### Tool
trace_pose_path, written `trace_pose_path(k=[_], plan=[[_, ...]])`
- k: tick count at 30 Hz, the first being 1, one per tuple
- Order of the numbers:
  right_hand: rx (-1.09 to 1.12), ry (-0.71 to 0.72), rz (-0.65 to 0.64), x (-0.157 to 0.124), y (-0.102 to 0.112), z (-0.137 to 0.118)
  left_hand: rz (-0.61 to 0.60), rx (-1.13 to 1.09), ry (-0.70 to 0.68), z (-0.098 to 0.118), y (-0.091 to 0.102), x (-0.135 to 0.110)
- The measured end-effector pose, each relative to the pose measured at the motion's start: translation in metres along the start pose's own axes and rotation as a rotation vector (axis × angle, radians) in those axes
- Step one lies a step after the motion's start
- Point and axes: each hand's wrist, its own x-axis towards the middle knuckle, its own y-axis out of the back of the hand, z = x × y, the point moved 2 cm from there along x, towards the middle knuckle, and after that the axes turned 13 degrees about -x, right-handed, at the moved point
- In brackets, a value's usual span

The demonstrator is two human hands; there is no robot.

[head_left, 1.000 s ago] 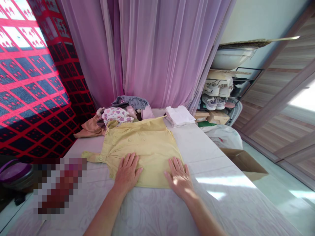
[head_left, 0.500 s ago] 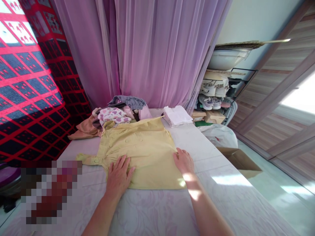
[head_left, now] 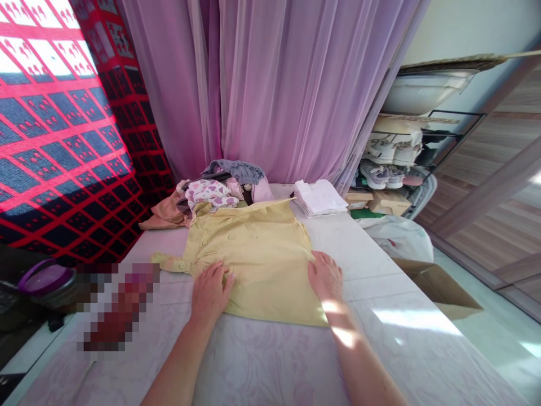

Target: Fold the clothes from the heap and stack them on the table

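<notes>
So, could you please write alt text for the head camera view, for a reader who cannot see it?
A person's left hand and right hand rest flat on a pale yellow buttoned shirt spread on a pale patterned surface. Behind the shirt lie a heap of mixed clothes and a stack of folded white cloth, before a sheer purple curtain.

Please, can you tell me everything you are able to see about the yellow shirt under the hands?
The pale yellow shirt lies spread flat on a pale patterned surface, and its cloth looks like soft cotton. Small round buttons show on its front, and one sleeve stretches out to the left, with a button at the cuff. The left hand presses on it, creasing the cloth slightly, and the right hand rests at its right edge. Its far end meets a pile of clothes.
</notes>
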Motion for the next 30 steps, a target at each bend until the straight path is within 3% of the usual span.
trace_pose_path(k=[3, 7, 9, 12, 16, 19, 22, 26, 28, 30], plan=[[0.094, 0.211, 0.016, -0.003, 0.005, -0.039, 0.011, -0.020, -0.005, -0.003, -0.001, 0.001], [0.189, 0.613, -0.099, -0.012, 0.003, -0.101, -0.026, 0.020, 0.039, -0.002, -0.004, 0.000], [0.176, 0.715, -0.136, -0.012, -0.002, -0.115, -0.050, 0.045, 0.053, -0.001, -0.003, -0.001], [0.085, 0.640, -0.174, 0.005, -0.011, -0.102, -0.072, 0.066, 0.070, 0.001, -0.002, 0.000], [-0.062, 0.343, -0.198, 0.040, -0.022, -0.049, -0.080, 0.078, 0.082, 0.002, -0.001, 0.001], [-0.112, 0.212, -0.224, 0.054, -0.029, -0.023, -0.069, 0.085, 0.082, 0.003, -0.001, 0.000], [-0.124, 0.188, -0.224, 0.056, -0.030, -0.023, -0.067, 0.096, 0.091, 0.004, 0.000, 0.000], [-0.101, 0.210, -0.075, 0.059, -0.016, -0.038, -0.066, 0.101, 0.089, 0.004, 0.000, -0.001], [-0.077, 0.189, 0.015, 0.068, -0.006, -0.043, -0.070, 0.101, 0.089, 0.003, -0.001, -0.001], [-0.017, 0.123, 0.004, 0.083, 0.000, -0.044, -0.076, 0.101, 0.090, 0.001, -0.002, 0.000]])
